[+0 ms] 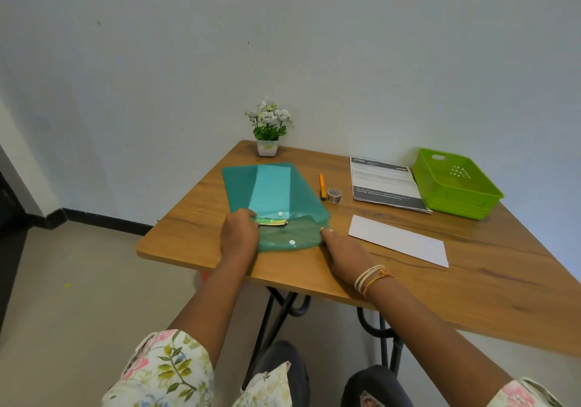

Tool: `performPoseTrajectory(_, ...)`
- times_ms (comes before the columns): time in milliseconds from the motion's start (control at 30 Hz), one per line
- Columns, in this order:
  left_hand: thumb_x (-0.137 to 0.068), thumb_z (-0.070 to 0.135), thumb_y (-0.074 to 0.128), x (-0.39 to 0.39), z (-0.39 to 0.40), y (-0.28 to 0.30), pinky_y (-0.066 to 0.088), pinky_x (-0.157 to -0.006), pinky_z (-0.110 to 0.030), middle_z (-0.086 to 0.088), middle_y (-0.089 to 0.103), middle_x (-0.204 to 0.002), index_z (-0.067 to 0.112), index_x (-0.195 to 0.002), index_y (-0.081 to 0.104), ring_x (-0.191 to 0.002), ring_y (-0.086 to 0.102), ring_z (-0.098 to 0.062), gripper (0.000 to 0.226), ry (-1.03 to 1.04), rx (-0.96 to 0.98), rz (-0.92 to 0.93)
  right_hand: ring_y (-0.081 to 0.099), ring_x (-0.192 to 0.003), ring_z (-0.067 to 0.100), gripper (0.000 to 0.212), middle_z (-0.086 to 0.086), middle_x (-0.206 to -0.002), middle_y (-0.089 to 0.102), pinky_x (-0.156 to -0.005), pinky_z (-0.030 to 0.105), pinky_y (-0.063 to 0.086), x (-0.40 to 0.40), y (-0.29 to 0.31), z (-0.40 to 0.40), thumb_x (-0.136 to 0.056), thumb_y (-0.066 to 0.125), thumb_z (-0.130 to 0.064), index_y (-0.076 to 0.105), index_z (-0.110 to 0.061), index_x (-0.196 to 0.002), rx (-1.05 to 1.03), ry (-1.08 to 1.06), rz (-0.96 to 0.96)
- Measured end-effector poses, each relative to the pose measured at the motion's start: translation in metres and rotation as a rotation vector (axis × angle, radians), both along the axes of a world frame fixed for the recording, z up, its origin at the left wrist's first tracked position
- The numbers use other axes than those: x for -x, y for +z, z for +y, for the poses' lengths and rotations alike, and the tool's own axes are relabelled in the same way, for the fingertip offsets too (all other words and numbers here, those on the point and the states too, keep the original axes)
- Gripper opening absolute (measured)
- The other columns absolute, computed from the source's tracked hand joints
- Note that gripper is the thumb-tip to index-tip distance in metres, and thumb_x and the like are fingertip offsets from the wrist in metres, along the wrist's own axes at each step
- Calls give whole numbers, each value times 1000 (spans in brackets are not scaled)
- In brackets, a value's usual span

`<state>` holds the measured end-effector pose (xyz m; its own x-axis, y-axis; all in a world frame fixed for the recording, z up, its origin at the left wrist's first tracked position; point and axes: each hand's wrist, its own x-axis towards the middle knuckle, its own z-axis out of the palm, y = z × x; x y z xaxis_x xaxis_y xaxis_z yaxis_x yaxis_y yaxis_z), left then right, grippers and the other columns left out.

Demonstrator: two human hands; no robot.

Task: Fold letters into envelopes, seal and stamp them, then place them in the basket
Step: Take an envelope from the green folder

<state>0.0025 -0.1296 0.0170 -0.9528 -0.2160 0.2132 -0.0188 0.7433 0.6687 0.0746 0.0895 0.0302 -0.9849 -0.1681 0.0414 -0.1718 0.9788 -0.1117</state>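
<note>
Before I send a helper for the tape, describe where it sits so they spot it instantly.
On the wooden table, look between the teal folder and the printed sheet. The tape stands right of the orange pen: a small patterned ring, the only round thing there.

Soft, even daylight fills the scene, bright and without glare. Faint shadows sit under the hands on the worktop [471, 281]. Wide-angle distortion bends the edges; focus is fairly sharp throughout.
</note>
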Motion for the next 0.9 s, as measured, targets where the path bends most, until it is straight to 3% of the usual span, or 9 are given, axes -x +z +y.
performPoseTrajectory(133,-91,10,59,-2,2,-2,47,-69,-36,-16,69,-99,9,-110,67,-89,63,-33,21,-5,61,125,58,-113,28,40,13,-139,50,-92,40,51,1,-4,0,-99,40,-19,34,-22,-138,-38,40,7)
performPoseTrajectory(233,-93,8,54,-9,-1,-9,43,-54,-35,-13,66,-78,9,-99,58,-67,59,-32,7,-44,165,265,49,-127,34,52,16,-152,33,-101,43,45,2,-5,-4,-102,34,-27,16,-39,-150,-171,92,-2)
performPoseTrajectory(333,-86,-1,45,-9,-2,-6,34,-47,-31,-6,54,-69,12,-82,44,-57,49,-26,14,-40,209,291,46,-128,38,46,21,-151,33,-104,44,41,7,-2,-9,-104,23,-38,13,-44,-149,-300,121,17)
performPoseTrajectory(467,-84,-2,52,-7,1,-10,41,-53,-37,-11,53,-80,3,-73,55,-69,53,-29,12,-48,238,201,52,-121,38,45,22,-146,38,-103,45,41,7,1,-11,-103,19,-41,17,-43,-148,-347,129,9)
performPoseTrajectory(567,-89,2,51,-6,4,-11,45,-67,-42,-14,57,-93,3,-90,63,-86,53,-29,12,-35,225,174,57,-111,34,44,18,-133,51,-100,45,42,9,1,-12,-103,19,-42,24,-42,-146,-317,130,20)
performPoseTrajectory(633,-85,6,55,-3,4,-14,44,-76,-39,-12,62,-103,9,-106,68,-94,56,-29,25,-53,289,213,61,-102,30,42,12,-118,61,-95,42,43,11,3,-14,-102,22,-43,34,-42,-143,-280,113,44)
performPoseTrajectory(733,-83,23,61,0,2,-14,43,-94,-41,-8,58,-128,16,-125,62,-116,54,-25,43,-105,241,185,63,-96,26,37,6,-107,68,-89,38,47,15,6,-22,-100,36,-37,50,-39,-134,-216,76,62)
performPoseTrajectory(900,-80,31,67,0,0,-12,47,-88,-34,0,56,-124,19,-126,52,-115,52,-20,49,-175,121,130,64,-96,28,30,9,-106,70,-82,37,54,28,9,-39,-90,49,-19,69,-22,-113,55,-82,54)
